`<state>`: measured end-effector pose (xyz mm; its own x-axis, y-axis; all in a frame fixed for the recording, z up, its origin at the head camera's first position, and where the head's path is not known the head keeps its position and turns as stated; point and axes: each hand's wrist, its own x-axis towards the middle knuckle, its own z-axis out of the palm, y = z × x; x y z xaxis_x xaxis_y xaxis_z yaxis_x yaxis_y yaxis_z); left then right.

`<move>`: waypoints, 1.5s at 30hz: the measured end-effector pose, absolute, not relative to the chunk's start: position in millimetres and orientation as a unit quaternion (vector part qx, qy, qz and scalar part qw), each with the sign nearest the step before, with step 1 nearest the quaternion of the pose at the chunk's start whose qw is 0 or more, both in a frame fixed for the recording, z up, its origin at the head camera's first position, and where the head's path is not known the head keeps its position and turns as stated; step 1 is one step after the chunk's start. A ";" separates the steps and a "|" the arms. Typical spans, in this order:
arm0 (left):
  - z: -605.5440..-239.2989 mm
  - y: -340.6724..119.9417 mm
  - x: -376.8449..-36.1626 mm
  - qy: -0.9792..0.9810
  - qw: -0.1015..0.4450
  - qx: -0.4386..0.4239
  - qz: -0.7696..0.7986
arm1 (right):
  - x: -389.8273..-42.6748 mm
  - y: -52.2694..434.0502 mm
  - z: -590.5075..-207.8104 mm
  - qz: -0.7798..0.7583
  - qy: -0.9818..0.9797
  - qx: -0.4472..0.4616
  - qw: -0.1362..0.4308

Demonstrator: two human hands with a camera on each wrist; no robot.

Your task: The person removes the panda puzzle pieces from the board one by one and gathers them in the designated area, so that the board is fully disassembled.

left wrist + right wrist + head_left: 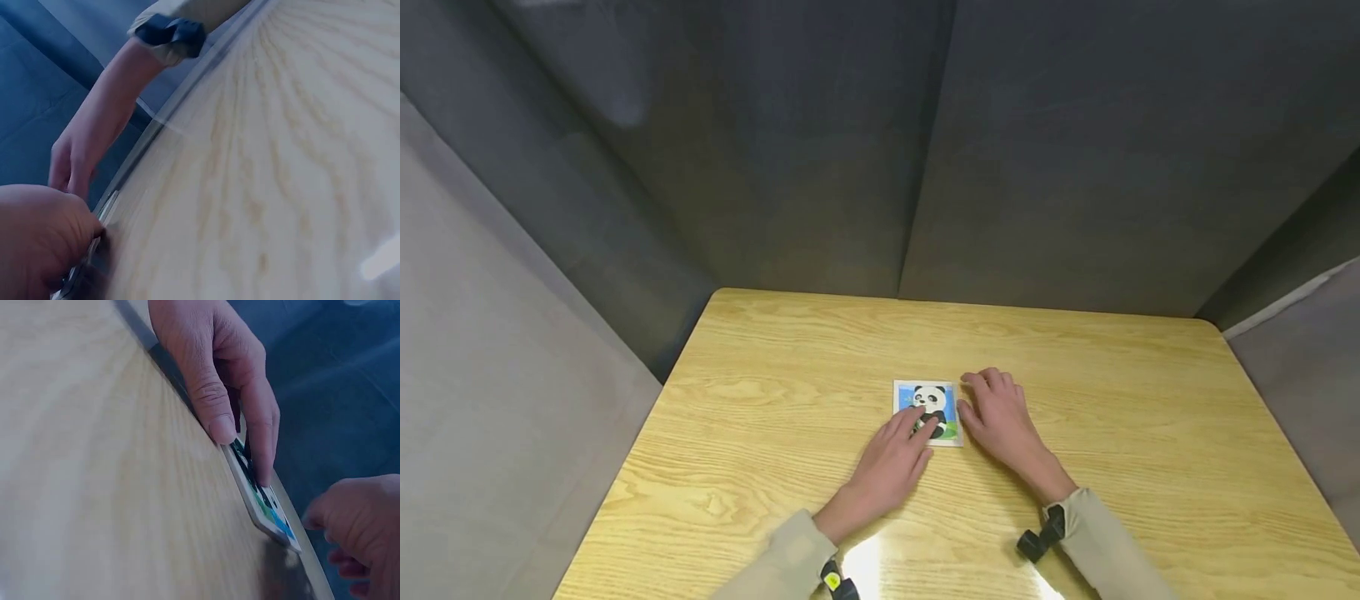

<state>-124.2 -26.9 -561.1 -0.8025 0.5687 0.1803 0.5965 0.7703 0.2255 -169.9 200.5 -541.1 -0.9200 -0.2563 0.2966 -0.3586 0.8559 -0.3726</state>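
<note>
The panda puzzle board [928, 412] lies flat mid-counter [775, 400]. Left hand [891, 462] presses straight fingers on its near corner; right hand [1000, 417] rests relaxed against its right edge, gripping nothing. I'd keep pressure light and even so it doesn't slide.

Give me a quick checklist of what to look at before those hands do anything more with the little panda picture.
1. Panda puzzle lies flat on the table: ok.
2. Left hand has fingertips on the picture's face: ok.
3. Right hand sits at the picture's right edge; whether it touches: cannot tell.
4. All pieces seated in the frame: cannot tell, fingers cover part.
5. Puzzle well away from the table edges: ok.
</note>
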 end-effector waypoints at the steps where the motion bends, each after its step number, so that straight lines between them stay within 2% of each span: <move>1: -561.5 -25.8 -124.1 -0.939 0.054 -0.313 -0.129 | -173.2 197.0 -540.3 0.217 -0.954 0.175 0.112; 12: -568.6 -18.4 -118.2 -0.938 0.094 -0.316 -0.105 | -201.8 172.8 -542.4 0.296 -0.909 0.293 0.020; 17: -573.9 -15.4 -113.9 -0.939 0.114 -0.311 -0.097 | -208.0 168.3 -538.0 0.308 -0.903 0.297 -0.035; 23: -576.2 -16.3 -107.6 -0.943 0.106 -0.301 -0.090 | -208.0 160.6 -531.6 0.319 -0.902 0.279 -0.079; 29: -575.3 -15.2 -100.7 -0.945 0.089 -0.297 -0.104 | -202.6 156.3 -531.5 0.297 -0.914 0.267 -0.078; 37: -574.5 -12.0 -102.9 -0.938 0.136 -0.297 -0.116 | -202.5 151.3 -526.4 0.248 -0.933 0.257 -0.054; 45: -572.4 -11.6 -102.6 -0.936 0.141 -0.297 -0.122 | -202.5 150.4 -523.9 0.229 -0.937 0.255 -0.065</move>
